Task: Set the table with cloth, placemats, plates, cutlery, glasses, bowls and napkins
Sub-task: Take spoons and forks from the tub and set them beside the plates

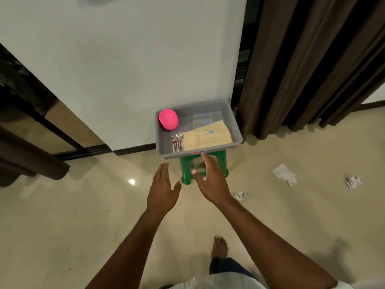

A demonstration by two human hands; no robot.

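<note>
Ahead of my hands I see a grey tray (235, 130) that looks like matt plastic. In it, the pink bowl (168, 119) is smooth, shiny plastic. The forks and spoons (177, 142) past my left hand gleam like metal. The cream mats (207, 136) past my right hand look flat and dull. The green stool (185, 165) under the tray is glossy plastic. The floor (83, 215) under my hands is smooth and shiny. Crumpled paper (285, 174) lies to my right, and the brown curtain (302, 65) is soft cloth.

A tray (236, 130) sits on a stool (187, 165) against the wall (125, 59), holding a bowl (168, 119) at its far left, cutlery (177, 141) at its near left and placemats (208, 136) to the right.
</note>
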